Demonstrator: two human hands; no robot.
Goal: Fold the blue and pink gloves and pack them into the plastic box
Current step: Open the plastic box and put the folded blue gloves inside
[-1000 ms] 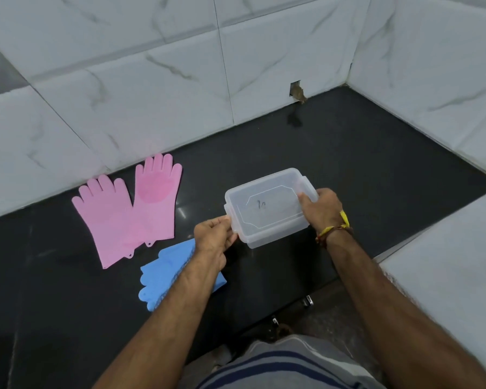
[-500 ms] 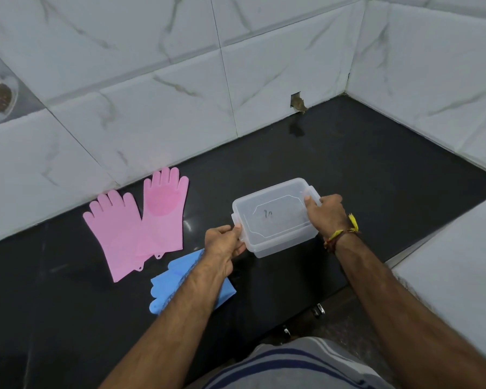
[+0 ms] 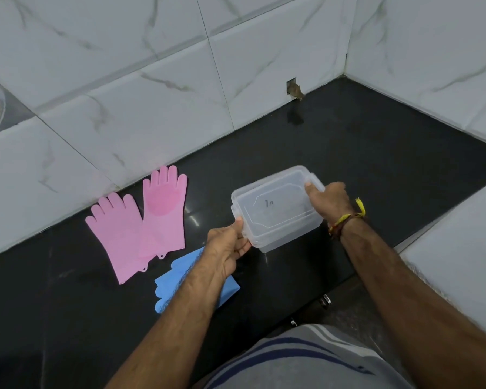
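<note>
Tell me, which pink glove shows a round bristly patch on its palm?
The pink glove nearer the box; the other pink glove, farther left, looks smooth.

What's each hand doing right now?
Left hand: closed on the plastic box, left end.
Right hand: closed on its right end.

Both hands, left (image 3: 228, 246) and right (image 3: 330, 199), grip the lidded plastic box (image 3: 276, 208); gloves lie flat beside.
</note>
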